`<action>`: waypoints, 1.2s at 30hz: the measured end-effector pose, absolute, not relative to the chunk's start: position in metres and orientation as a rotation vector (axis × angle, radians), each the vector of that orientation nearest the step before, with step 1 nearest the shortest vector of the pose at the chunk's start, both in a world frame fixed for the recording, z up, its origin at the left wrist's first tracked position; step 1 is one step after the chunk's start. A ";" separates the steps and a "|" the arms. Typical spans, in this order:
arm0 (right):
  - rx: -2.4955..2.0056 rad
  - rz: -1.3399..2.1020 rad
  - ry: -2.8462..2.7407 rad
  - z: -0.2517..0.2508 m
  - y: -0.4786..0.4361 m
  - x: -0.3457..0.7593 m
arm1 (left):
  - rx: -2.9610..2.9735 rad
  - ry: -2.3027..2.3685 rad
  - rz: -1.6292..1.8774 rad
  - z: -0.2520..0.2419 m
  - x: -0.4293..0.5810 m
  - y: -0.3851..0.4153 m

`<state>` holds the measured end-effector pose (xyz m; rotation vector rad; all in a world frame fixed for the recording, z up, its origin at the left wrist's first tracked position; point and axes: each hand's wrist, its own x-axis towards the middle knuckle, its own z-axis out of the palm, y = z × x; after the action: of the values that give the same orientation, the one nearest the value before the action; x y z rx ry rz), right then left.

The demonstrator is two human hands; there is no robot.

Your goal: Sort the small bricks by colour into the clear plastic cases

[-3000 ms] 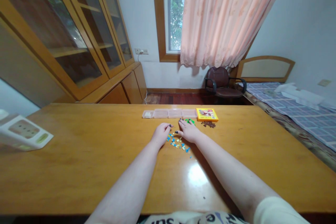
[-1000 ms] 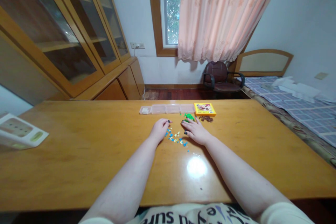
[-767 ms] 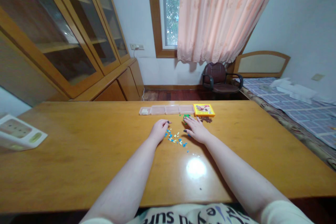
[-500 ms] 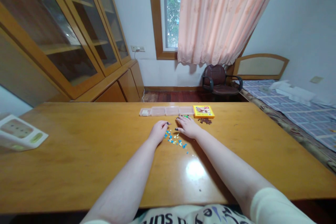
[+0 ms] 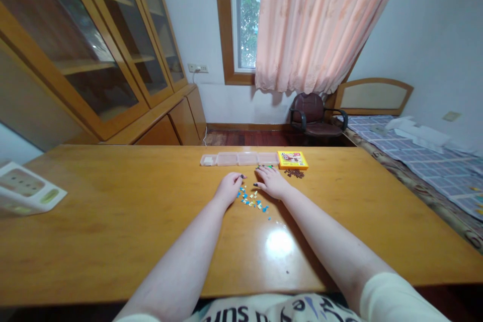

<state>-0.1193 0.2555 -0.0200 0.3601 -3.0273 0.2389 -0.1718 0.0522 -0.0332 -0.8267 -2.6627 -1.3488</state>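
Note:
Small blue, yellow and white pieces [image 5: 252,200] lie scattered on the wooden table [image 5: 113,221] between my two hands. My left hand [image 5: 228,188] rests curled on the table just left of them, fingers bent, nothing visible in it. My right hand [image 5: 272,182] lies flat with fingers stretched out, covering most of a little heap of green pieces [image 5: 268,166]. Behind the hands sits a clear plastic organiser box [image 5: 239,159] with several compartments, and a yellow box [image 5: 292,159]. A small heap of brown pieces [image 5: 295,173] lies right of my right hand.
A white and green box [image 5: 26,193] lies at the table's left edge. Wooden glass-door cabinets [image 5: 94,55] stand along the left wall. Beyond the table are a dark armchair [image 5: 314,118], a pink curtain [image 5: 313,25] and a bed [image 5: 426,156] on the right.
My right hand slid from beside the green heap to lie over it, a little further left and forward. My left hand stayed in place. The camera shifted slightly.

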 end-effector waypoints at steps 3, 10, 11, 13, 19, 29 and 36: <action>0.393 0.225 -3.026 -0.023 0.251 -0.128 | -0.826 -2.652 -1.344 -0.033 -0.172 0.051; 0.377 0.196 -2.967 -0.020 0.250 -0.132 | -0.825 -2.652 -1.349 -0.034 -0.173 0.051; 0.373 0.211 -2.960 -0.018 0.253 -0.129 | -0.826 -2.653 -1.352 -0.034 -0.173 0.052; 0.377 0.263 -2.939 -0.011 0.263 -0.122 | -0.822 -2.657 -1.356 -0.034 -0.173 0.052; 0.122 0.914 -2.672 -0.006 0.301 -0.105 | -0.804 -2.681 -1.360 -0.033 -0.171 0.053; 0.067 2.481 -2.115 -0.048 0.289 -0.119 | -0.765 -2.693 -1.365 -0.031 -0.172 0.052; 0.038 2.577 -2.117 -0.043 0.290 -0.147 | -0.764 -2.689 -1.367 -0.030 -0.171 0.052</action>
<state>-0.1468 0.2900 -0.0431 0.0379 -2.1168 2.5774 -0.1712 0.0515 -0.0304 -0.7644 -2.6887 -1.3670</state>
